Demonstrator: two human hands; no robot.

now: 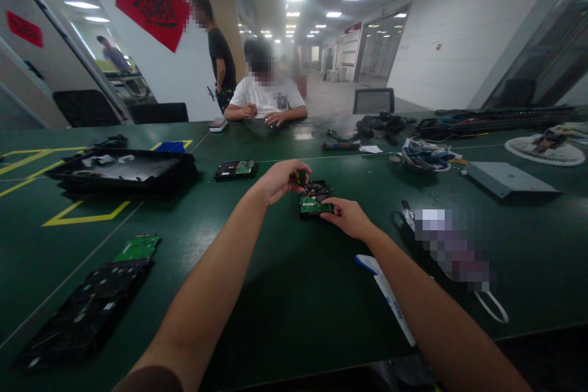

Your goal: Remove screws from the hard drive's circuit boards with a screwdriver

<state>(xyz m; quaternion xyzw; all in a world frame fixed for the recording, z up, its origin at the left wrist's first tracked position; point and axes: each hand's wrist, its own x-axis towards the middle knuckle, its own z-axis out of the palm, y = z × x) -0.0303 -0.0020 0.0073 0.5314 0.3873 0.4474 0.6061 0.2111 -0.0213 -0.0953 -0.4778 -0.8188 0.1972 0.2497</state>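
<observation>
A hard drive (316, 191) lies on the green table in front of me, its green circuit board (311, 204) showing on the near side. My left hand (285, 181) is over the drive's left edge, fingers closed on what looks like a black-and-yellow screwdriver (301, 177) held upright; its tip cannot be made out. At the near right corner, my right hand (345, 215) grips the drive between thumb and fingers, with fingertips on the board. Another hard drive (235, 169) lies beyond my left hand, apart from it.
Several drives (92, 300) lie in a row at the near left. A black tray (124, 168) stands behind them. Rightward are a blue-and-white strip (390, 300), a blurred-out object (450, 245), a silver box (509, 179) and a cable bundle (425, 156). A person (266, 95) sits opposite.
</observation>
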